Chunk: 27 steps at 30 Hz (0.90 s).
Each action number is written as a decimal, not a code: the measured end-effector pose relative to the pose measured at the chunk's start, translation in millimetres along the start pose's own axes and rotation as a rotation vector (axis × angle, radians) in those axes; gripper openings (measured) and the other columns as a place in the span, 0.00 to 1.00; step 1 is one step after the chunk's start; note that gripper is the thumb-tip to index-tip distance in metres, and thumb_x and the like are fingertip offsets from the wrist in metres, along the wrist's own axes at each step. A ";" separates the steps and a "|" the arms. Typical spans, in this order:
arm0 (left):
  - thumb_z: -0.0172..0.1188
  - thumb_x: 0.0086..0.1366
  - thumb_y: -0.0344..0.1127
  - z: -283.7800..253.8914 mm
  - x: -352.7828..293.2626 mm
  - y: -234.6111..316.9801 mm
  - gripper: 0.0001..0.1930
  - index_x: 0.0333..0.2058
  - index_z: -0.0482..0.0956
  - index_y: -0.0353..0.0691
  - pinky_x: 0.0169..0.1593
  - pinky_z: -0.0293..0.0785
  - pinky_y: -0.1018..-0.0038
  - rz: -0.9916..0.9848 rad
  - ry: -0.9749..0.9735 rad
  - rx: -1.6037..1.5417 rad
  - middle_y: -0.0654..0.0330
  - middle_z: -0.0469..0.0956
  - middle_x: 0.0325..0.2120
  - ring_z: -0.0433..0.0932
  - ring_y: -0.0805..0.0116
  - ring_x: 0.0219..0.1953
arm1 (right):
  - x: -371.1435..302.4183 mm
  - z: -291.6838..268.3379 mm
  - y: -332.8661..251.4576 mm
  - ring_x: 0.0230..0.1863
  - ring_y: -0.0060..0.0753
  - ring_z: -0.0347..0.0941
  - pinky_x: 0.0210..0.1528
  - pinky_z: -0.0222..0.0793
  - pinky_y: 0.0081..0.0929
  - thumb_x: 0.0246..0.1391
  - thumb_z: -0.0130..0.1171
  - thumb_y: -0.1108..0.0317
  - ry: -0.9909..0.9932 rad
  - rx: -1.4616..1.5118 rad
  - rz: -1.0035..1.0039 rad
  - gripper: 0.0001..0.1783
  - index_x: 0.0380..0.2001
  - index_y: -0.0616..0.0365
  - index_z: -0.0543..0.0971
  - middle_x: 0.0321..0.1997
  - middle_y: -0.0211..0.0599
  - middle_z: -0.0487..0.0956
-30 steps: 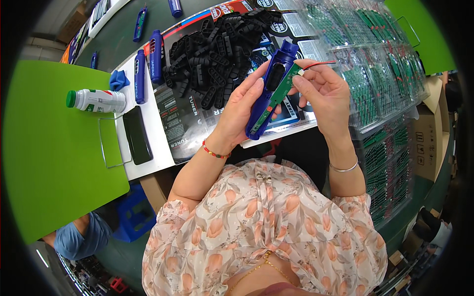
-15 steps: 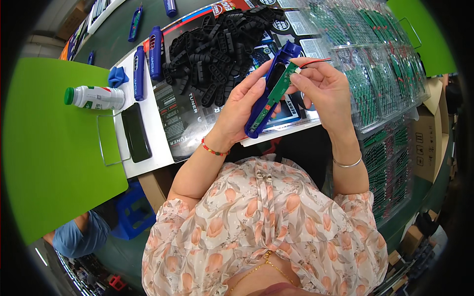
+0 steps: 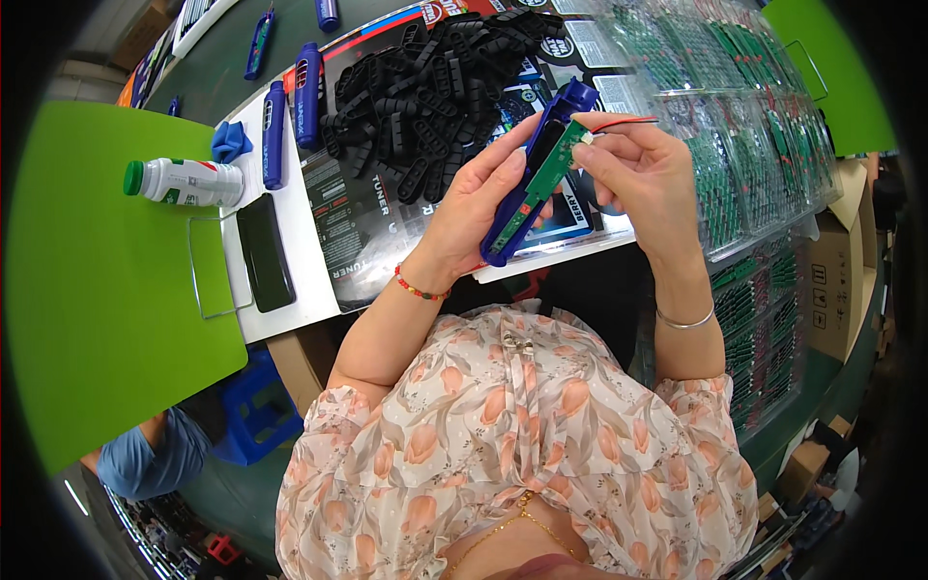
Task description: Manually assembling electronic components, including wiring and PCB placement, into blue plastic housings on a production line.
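Note:
My left hand (image 3: 480, 200) is wrapped round a long blue plastic housing (image 3: 572, 101), tilted with its wider end up and to the right. A narrow green circuit board (image 3: 551, 172) lies along the housing's open side, its lower end inside. With thumb and fingers, my right hand (image 3: 638, 179) pinches the board's upper end beside a small white connector (image 3: 587, 138). Red and black wires (image 3: 623, 122) run from there over my right fingers. How deep the board's upper end sits in the housing I cannot tell.
Beyond my left hand lies a heap of black plastic parts (image 3: 425, 106). Blue housings (image 3: 274, 135), a phone (image 3: 265, 253) and a white bottle with a green cap (image 3: 188, 183) are at the left. Clear trays of green boards (image 3: 715, 184) stand at the right, near a cardboard box (image 3: 836, 280).
Both hands keep their hold on the housing and board. My right hand has shifted very slightly to the right; the surroundings have moved a little in the view.

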<state>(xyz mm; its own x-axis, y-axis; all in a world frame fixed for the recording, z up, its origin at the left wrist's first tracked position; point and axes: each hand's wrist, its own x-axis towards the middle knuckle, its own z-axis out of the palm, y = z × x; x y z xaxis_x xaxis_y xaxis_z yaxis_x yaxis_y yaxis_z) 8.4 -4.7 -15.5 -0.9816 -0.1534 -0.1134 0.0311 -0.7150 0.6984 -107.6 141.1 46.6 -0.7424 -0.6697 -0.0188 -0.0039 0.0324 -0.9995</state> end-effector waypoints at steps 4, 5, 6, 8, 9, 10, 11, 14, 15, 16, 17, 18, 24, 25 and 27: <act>0.47 0.74 0.40 -0.5 0.2 0.1 0.25 0.67 0.59 0.47 0.37 0.79 0.74 0.007 0.005 -0.011 0.49 0.78 0.39 0.79 0.67 0.33 | 2.4 -2.0 2.0 0.18 0.09 0.66 0.19 0.56 0.08 0.53 0.64 0.75 -0.032 0.064 0.012 0.13 0.43 0.64 0.81 0.24 0.30 0.81; 0.47 0.74 0.40 -0.4 0.4 0.2 0.25 0.67 0.59 0.46 0.37 0.79 0.74 0.001 0.006 -0.008 0.49 0.78 0.39 0.79 0.67 0.33 | 3.6 -3.0 3.7 0.18 0.09 0.65 0.18 0.55 0.08 0.53 0.64 0.76 -0.043 0.088 0.023 0.13 0.43 0.64 0.81 0.24 0.30 0.81; 0.47 0.74 0.40 -0.2 0.5 0.6 0.25 0.67 0.59 0.46 0.36 0.79 0.74 -0.006 0.007 -0.005 0.49 0.78 0.39 0.79 0.67 0.33 | 3.8 -3.4 5.0 0.18 0.09 0.64 0.18 0.55 0.08 0.53 0.64 0.75 -0.040 0.083 0.019 0.13 0.43 0.64 0.81 0.23 0.30 0.81; 0.47 0.74 0.40 -0.5 0.6 0.3 0.24 0.66 0.60 0.46 0.36 0.79 0.74 -0.016 0.002 -0.005 0.50 0.79 0.39 0.79 0.67 0.33 | 3.9 -3.7 7.0 0.17 0.08 0.64 0.18 0.53 0.08 0.53 0.64 0.75 -0.035 0.073 0.013 0.13 0.44 0.64 0.81 0.23 0.29 0.81; 0.47 0.74 0.40 -1.2 0.6 -0.5 0.24 0.66 0.60 0.46 0.36 0.79 0.74 -0.019 -0.004 -0.009 0.50 0.79 0.39 0.79 0.67 0.33 | 4.7 -3.7 6.7 0.17 0.08 0.63 0.18 0.53 0.08 0.53 0.64 0.74 -0.039 0.043 0.010 0.13 0.44 0.64 0.81 0.23 0.29 0.81; 0.47 0.74 0.40 -1.6 0.6 -1.1 0.24 0.66 0.60 0.45 0.36 0.79 0.74 -0.022 -0.010 -0.012 0.50 0.79 0.39 0.79 0.67 0.33 | 5.8 -3.9 5.8 0.17 0.07 0.63 0.18 0.53 0.08 0.53 0.64 0.74 -0.042 0.012 0.008 0.14 0.44 0.64 0.81 0.22 0.29 0.81; 0.47 0.74 0.40 -1.3 0.5 -1.7 0.24 0.66 0.60 0.45 0.36 0.79 0.74 -0.021 -0.001 -0.016 0.49 0.79 0.39 0.80 0.67 0.33 | 6.7 -4.3 5.3 0.17 0.07 0.63 0.17 0.52 0.09 0.53 0.64 0.73 -0.044 -0.019 0.004 0.14 0.44 0.64 0.81 0.22 0.28 0.81; 0.47 0.74 0.40 -0.3 -0.4 -2.7 0.24 0.66 0.61 0.45 0.36 0.79 0.74 -0.023 0.013 -0.020 0.49 0.79 0.39 0.79 0.67 0.32 | 7.9 -4.9 8.9 0.16 0.05 0.62 0.17 0.51 0.08 0.54 0.64 0.72 -0.057 -0.025 0.025 0.14 0.44 0.63 0.82 0.22 0.28 0.82; 0.47 0.74 0.40 -0.4 -0.9 -2.3 0.24 0.66 0.61 0.44 0.36 0.79 0.75 -0.026 0.011 -0.016 0.49 0.79 0.39 0.79 0.68 0.32 | 7.7 -5.0 9.1 0.16 0.05 0.61 0.17 0.51 0.08 0.54 0.64 0.72 -0.056 -0.032 0.028 0.14 0.44 0.62 0.82 0.21 0.28 0.81; 0.47 0.74 0.39 -0.5 -1.2 -1.9 0.24 0.66 0.61 0.44 0.36 0.79 0.75 -0.029 0.010 -0.013 0.49 0.78 0.38 0.79 0.68 0.32 | 7.5 -5.1 9.2 0.16 0.04 0.61 0.17 0.51 0.08 0.54 0.64 0.72 -0.055 -0.039 0.032 0.14 0.45 0.62 0.82 0.21 0.28 0.81; 0.47 0.74 0.39 -0.6 -1.6 -1.6 0.24 0.66 0.61 0.44 0.35 0.78 0.75 -0.031 0.002 -0.014 0.50 0.78 0.38 0.79 0.68 0.32 | 7.2 -4.9 9.9 0.16 0.04 0.61 0.17 0.50 0.08 0.54 0.65 0.72 -0.057 -0.046 0.037 0.14 0.45 0.61 0.82 0.20 0.27 0.81; 0.47 0.74 0.39 -0.5 -1.9 -0.9 0.24 0.66 0.61 0.44 0.35 0.78 0.75 -0.032 -0.005 -0.016 0.50 0.78 0.37 0.79 0.68 0.31 | 7.2 -5.5 11.6 0.16 0.04 0.61 0.18 0.50 0.08 0.53 0.65 0.72 -0.062 -0.041 0.029 0.14 0.45 0.61 0.82 0.19 0.27 0.80; 0.45 0.74 0.40 -3.7 -4.1 -1.8 0.24 0.66 0.61 0.42 0.34 0.78 0.75 -0.043 0.007 0.028 0.49 0.78 0.36 0.78 0.68 0.30 | 8.1 -6.7 25.2 0.19 0.06 0.64 0.20 0.52 0.09 0.53 0.66 0.72 -0.088 0.027 -0.005 0.15 0.45 0.61 0.82 0.18 0.25 0.77; 0.45 0.74 0.40 -4.0 -4.5 -1.5 0.24 0.66 0.61 0.42 0.34 0.78 0.75 -0.040 0.011 0.046 0.49 0.78 0.36 0.78 0.68 0.30 | 8.4 -6.8 26.2 0.19 0.06 0.64 0.21 0.53 0.09 0.53 0.66 0.73 -0.094 0.041 -0.012 0.15 0.45 0.61 0.82 0.18 0.25 0.77; 0.45 0.75 0.40 -5.1 -5.8 0.7 0.24 0.66 0.61 0.42 0.34 0.78 0.75 -0.047 0.003 0.040 0.49 0.78 0.36 0.78 0.68 0.30 | 8.0 -5.8 26.6 0.21 0.07 0.65 0.21 0.54 0.09 0.53 0.66 0.73 -0.101 0.055 -0.007 0.15 0.45 0.61 0.82 0.19 0.24 0.76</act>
<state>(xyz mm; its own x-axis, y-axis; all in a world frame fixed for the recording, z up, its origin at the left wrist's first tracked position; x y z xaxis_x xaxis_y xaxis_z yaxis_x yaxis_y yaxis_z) 15.1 -7.8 -17.9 -0.9812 -0.1225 -0.1493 -0.0229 -0.6938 0.7198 -117.6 140.9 20.0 -0.6709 -0.7415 -0.0114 0.0295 -0.0113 -0.9995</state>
